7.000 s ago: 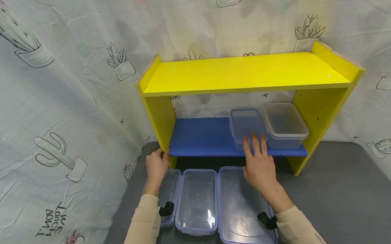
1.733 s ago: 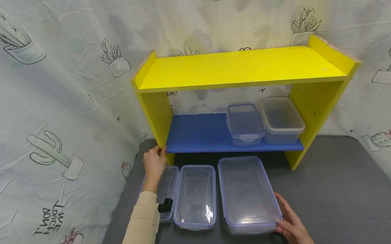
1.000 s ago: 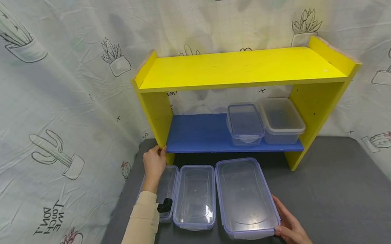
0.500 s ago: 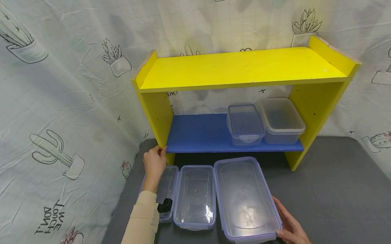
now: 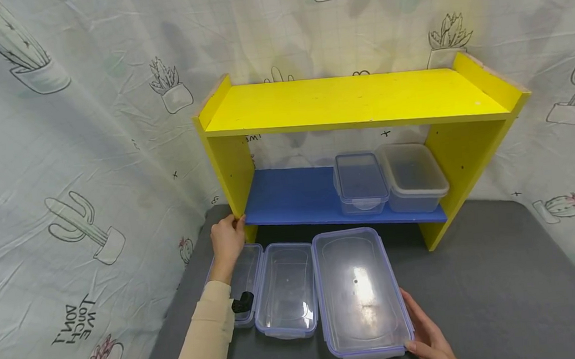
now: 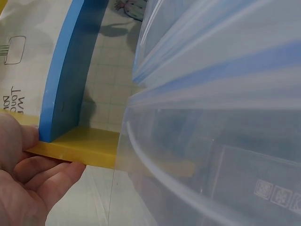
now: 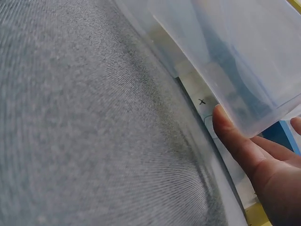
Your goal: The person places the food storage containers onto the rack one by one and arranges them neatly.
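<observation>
My left hand [image 5: 228, 242] grips the front edge of the yellow shelf unit's left side panel [image 5: 229, 175], near the blue shelf board [image 5: 291, 196]. In the left wrist view its thumb and fingers lie on either side of the yellow panel [image 6: 75, 153]. With my right hand [image 5: 430, 333] I hold a large clear food container [image 5: 360, 291] with a lilac-rimmed lid by its near right corner. The right wrist view shows the container [image 7: 244, 94] raised off the grey surface, fingers under its bottom corner. A medium container [image 5: 287, 291] lies to its left.
A smaller container [image 5: 244, 282] lies partly behind my left wrist. On the blue board's right half stand a lilac-lidded box [image 5: 362, 180] and a white-lidded box [image 5: 414, 176], side by side. A cactus-print cloth [image 5: 90, 149] hangs behind and left of the grey table [image 5: 501, 298].
My right hand has left the lilac-lidded box on the shelf and taken the large container's corner. Over the last second that container has shifted slightly left and its tilt has changed. My left hand stays put.
</observation>
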Tool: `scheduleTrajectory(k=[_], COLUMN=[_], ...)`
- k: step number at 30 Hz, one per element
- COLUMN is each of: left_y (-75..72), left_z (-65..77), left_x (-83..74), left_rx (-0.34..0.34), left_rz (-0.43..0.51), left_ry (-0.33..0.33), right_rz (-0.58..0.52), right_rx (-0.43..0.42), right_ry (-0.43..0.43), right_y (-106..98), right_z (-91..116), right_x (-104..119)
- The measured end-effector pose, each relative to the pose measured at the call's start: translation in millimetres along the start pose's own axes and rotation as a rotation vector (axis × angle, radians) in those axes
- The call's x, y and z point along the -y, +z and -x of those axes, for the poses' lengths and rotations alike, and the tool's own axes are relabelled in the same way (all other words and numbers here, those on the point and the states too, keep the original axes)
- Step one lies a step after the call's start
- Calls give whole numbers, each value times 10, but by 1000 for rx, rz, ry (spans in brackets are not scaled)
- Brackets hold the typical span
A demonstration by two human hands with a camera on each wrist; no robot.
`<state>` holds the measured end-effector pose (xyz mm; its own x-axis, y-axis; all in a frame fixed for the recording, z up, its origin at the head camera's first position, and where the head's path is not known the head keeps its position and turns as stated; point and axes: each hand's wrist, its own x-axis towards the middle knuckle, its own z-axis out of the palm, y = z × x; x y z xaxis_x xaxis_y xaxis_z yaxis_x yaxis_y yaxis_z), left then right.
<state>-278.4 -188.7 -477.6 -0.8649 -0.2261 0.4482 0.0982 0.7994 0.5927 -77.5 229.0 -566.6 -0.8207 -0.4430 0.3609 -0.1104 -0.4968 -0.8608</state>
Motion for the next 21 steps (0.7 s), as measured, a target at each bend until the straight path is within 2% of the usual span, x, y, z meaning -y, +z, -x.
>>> scheduleTrajectory(k=[3,13,21], left_y=[-9,8,4], left_z=[3,-2,-2], left_x=[-8,-13,1], left_rx=[-3,3,1], left_rz=[2,-3,-3], left_ry=[-2,-15,-17], right_rz=[-3,86,40], right_rx=[-3,-70,-16], right_ry=[-5,23,-17], right_y=[16,94,135], right_z=[-15,-44,-123], right_x=[9,93,78])
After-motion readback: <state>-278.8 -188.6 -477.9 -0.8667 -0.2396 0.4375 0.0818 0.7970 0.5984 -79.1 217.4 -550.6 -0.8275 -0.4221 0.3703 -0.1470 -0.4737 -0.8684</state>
